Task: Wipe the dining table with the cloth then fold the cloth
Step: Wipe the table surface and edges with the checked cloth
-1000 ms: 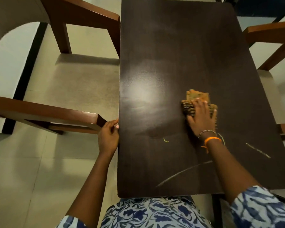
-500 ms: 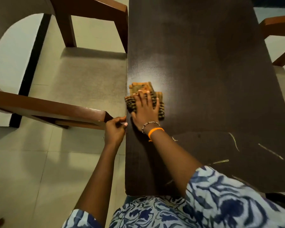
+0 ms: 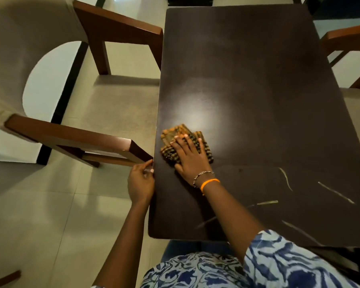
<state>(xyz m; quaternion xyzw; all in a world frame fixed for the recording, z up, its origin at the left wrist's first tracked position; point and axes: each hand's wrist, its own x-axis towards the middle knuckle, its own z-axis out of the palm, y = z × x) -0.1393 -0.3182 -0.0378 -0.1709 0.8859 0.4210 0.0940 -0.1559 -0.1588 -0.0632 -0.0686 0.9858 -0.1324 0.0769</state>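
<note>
Right hand [image 3: 190, 156] lies flat, fingers spread, pressing the bunched checked cloth [image 3: 183, 142] at the dark table [image 3: 258, 80]'s left edge; left hand [image 3: 140, 181] pinches that edge just beside it. Unwiped surface probably stretches rightward and beyond.

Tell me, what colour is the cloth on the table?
The cloth is orange-brown with dark checked stripes, seen from the head camera.

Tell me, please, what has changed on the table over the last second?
The right hand slid the cloth leftwards across the table, from its middle to the left edge. The left hand stayed gripping that edge, and the pale streaks nearer the person remain unwiped.
</note>
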